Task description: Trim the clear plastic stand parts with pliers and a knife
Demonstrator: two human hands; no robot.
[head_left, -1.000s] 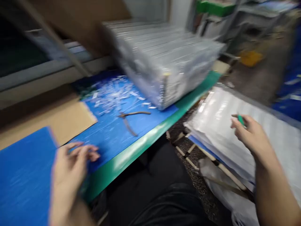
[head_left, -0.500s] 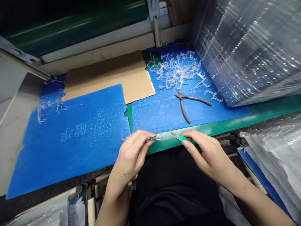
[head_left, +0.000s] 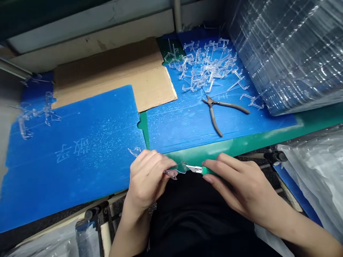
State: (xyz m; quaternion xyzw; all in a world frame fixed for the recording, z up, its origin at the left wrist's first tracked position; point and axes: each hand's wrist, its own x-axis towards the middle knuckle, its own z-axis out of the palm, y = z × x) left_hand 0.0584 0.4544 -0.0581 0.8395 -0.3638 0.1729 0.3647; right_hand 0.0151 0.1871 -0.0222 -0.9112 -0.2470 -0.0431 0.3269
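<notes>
My left hand (head_left: 147, 176) is closed around a clear plastic part (head_left: 171, 174); the fingers hide much of it, and thin pieces stick out on both sides. A green-handled utility knife (head_left: 197, 169) is gripped in my right hand (head_left: 238, 178). Its blade points left, with the tip at or very near the part's right end; I cannot tell whether they touch. Beyond the hands, a pair of cutting pliers (head_left: 214, 107) lies splayed on the blue sheet (head_left: 174, 125). Behind it is a heap of clear plastic parts (head_left: 206, 67).
Another blue sheet (head_left: 93, 157) with scratched marks covers the left side, over brown cardboard (head_left: 152, 89). More clear pieces (head_left: 34, 114) lie at far left. Stacked clear trays (head_left: 294, 60) stand at the right. The green table edge (head_left: 241, 144) runs along the front.
The knife blade has come left and down, closing the gap to the plastic part. Both hands are closer together. The view has shifted slightly; the pliers and heap lie as before.
</notes>
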